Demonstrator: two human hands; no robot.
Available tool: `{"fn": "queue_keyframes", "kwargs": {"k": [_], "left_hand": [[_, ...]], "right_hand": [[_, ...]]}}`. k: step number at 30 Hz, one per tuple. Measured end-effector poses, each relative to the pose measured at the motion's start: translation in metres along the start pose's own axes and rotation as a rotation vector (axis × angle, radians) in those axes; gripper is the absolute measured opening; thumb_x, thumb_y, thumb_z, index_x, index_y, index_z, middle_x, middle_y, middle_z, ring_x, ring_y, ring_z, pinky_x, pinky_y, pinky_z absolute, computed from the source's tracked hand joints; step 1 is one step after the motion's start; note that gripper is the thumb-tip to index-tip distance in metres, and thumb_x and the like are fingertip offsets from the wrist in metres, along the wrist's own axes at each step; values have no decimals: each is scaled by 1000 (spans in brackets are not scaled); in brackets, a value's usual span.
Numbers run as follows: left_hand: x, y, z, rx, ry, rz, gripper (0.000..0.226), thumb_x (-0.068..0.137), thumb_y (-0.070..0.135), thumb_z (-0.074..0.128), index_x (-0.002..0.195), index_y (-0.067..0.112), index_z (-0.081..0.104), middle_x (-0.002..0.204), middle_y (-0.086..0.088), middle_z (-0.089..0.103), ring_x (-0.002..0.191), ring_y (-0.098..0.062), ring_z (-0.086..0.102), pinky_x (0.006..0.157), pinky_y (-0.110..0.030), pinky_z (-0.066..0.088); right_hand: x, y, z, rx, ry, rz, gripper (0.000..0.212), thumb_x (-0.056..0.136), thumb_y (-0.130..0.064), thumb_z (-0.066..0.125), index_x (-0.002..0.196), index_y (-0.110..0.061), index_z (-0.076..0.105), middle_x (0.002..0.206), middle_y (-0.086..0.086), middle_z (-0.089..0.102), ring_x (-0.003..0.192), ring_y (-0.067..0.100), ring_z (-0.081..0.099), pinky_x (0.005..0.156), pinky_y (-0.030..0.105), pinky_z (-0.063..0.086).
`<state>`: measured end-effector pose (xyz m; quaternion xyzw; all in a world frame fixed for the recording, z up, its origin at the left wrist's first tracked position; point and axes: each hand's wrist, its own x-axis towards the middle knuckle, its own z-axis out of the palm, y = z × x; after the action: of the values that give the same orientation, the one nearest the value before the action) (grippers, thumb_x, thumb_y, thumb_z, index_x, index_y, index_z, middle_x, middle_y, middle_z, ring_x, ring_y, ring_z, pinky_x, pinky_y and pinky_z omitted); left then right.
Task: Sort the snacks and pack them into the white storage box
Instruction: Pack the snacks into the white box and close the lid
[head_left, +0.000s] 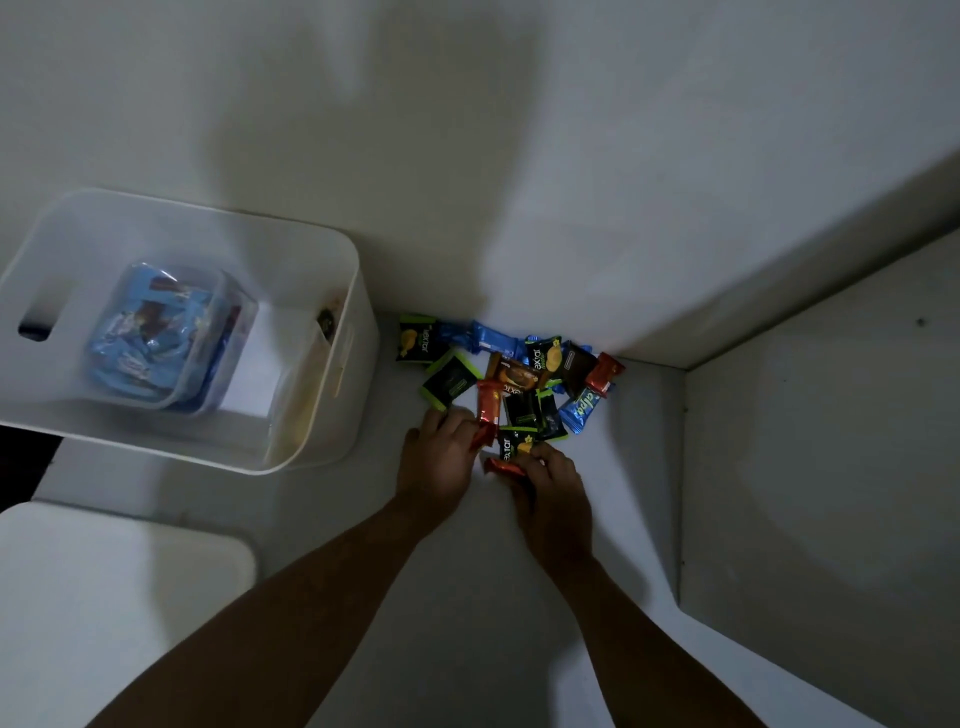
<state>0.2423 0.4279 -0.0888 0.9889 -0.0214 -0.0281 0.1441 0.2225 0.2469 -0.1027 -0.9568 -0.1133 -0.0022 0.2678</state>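
Both hands work the near edge of the snack pile (511, 382) on the white worktop (467, 597). The right hand (550, 491) has its grip clamped on a red packet (503, 467) just nearer than the pile. The left hand (441, 457) pinches another red wrapper (488, 410) at the pile's near-left side. Left of the pile stands the white storage box (332, 431), holding a clear tub of blue packets (156, 338).
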Motion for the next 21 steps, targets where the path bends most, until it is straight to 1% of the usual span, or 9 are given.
{"fn": "queue_keyframes", "kwargs": {"k": [1,3,6,8,10,12,15,18,21], "left_hand": [[-4,0,1,-14,-2,-12,33,88,32,44,104,17,68,112,0,66,96,-29,58,66,-37,48],[-10,2,1,-48,-8,-38,30,89,30,49,105,15,69,112,-3,66,97,-31,57,67,-38,49],[-10,10,-7,-136,-48,-64,42,90,38,37,104,13,68,112,-4,64,101,-32,54,73,-42,51],[-12,13,-12,-154,-54,-82,29,93,30,46,104,14,68,112,-2,64,103,-29,53,76,-41,50],[-18,11,-15,-165,-21,-86,17,93,21,56,103,15,68,108,-2,65,100,-26,52,74,-38,49],[-27,8,-20,-202,12,-89,14,92,19,60,101,14,69,105,-2,66,96,-25,53,70,-36,48],[-42,8,-30,-252,47,-82,13,89,16,63,100,14,70,103,-2,68,96,-26,54,70,-39,51],[-54,11,-45,-318,98,-82,14,87,14,65,100,14,71,102,-1,69,95,-24,54,72,-40,52],[-63,15,-62,-391,149,-66,14,88,16,64,100,16,71,100,2,69,96,-20,52,75,-40,52]], "right_hand": [[-1,-1,-1,12,6,7,37,93,-40,50,111,-14,69,114,8,65,100,23,62,78,32,55],[-3,-3,-2,31,31,24,36,93,-39,52,111,-14,69,114,9,66,100,23,62,77,31,55],[-11,-2,-1,46,60,39,32,91,-35,58,113,-14,69,116,8,65,104,22,61,80,28,54],[-17,-1,1,52,59,56,29,89,-28,67,114,-14,68,118,9,64,107,23,61,81,32,56],[-25,-1,1,66,66,88,29,88,-25,71,115,-14,68,118,8,63,108,23,60,79,34,57],[-33,-3,-2,79,80,98,29,89,-26,69,116,-13,67,119,8,62,109,24,59,79,35,58],[-41,-9,-12,107,78,155,34,93,-35,56,119,-15,64,122,5,59,112,23,56,81,34,56],[-44,-22,-23,116,69,256,31,94,-30,59,122,-16,63,124,4,57,113,22,55,85,32,52],[-44,-36,-35,138,140,277,26,93,-25,62,117,-15,65,118,4,59,107,24,58,82,30,49]]}}
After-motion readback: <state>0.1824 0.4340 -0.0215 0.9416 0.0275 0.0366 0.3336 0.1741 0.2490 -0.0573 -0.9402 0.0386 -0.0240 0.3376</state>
